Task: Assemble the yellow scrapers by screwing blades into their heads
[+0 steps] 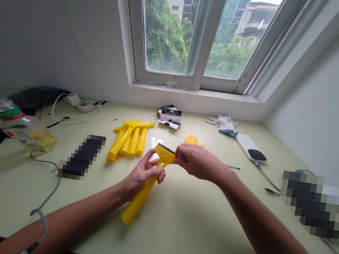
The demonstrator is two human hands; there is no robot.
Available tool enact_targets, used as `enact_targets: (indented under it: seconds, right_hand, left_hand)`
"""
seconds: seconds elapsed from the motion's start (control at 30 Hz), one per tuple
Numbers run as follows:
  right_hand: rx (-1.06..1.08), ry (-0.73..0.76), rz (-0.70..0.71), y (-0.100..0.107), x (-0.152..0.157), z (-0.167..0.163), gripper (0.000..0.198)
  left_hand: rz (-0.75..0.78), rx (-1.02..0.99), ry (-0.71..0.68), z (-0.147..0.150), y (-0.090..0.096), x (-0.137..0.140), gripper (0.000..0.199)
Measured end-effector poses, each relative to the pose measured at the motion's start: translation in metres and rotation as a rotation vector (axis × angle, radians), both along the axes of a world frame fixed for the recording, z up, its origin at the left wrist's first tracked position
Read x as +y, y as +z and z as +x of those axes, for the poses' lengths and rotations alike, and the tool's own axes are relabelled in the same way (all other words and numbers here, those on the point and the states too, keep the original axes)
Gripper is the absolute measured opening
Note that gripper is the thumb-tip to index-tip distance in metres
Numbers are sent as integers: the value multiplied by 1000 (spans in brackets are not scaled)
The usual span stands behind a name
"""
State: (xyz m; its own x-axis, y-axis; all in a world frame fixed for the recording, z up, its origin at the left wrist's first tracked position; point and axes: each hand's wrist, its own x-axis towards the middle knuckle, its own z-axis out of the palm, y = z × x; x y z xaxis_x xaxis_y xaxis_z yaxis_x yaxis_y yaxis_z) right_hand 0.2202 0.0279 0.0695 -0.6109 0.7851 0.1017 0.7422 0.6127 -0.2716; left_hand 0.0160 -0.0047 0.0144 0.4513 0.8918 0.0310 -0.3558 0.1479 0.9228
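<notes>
My left hand [145, 174] is closed around the neck of a yellow scraper [138, 203]. The scraper's hollow handle slants down toward the front edge of the table, and its head, with a dark blade strip and a screw, points up. Closed at the right end of that head is my right hand [198, 160], holding a purple see-through handle [183, 158] like a screwdriver's; its shaft is hidden. Behind my left hand lies a pile of yellow scraper handles [132, 138]. Small white pieces [154, 142] show just past the scraper head.
Small yellow parts [193, 140] lie behind my right hand. Farther back are black-and-white packets [170, 116], gloves [224, 123] and a white device [251, 148] with a cable. On the left, a plastic bottle [18, 122] lies near a blurred dark object [84, 157]. A grey cable [49, 198] crosses my left forearm.
</notes>
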Motion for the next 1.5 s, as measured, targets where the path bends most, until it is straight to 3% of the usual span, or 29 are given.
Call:
enact_targets:
  seconds: [0.13,0.23,0.37,0.47,0.57,0.73,1.03,1.5]
  right_hand:
    - [57,0,18,10,0,5,14]
    - [179,0,144,27,-9,13,15]
    - [689,-1,382,54,-39,21,25]
    - [1223,58,272,71,-67,20,31]
    - [1436,87,41,82,-86,15,35]
    - [1574,32,-35,80,-82,7,37]
    - [1535,10,-27,80,-77,4,37]
    - [1565,43,-41,74,-76,6,35]
  left_hand:
    - [-19,-23,8,0,2,1,45]
    - [-49,-28,21,0,0,3,44]
    - [-84,-24,22,-2,-5,6,43]
    - [-83,-33,13,-3,-8,8,42]
    - [-88,-39,-1,-2,-9,7,42]
    - [-108,-40,19,2,-6,3,43]
    - [-86,-25,-68,-1,-11,5,44]
    - [-91,-48,-81,1,-10,3,47]
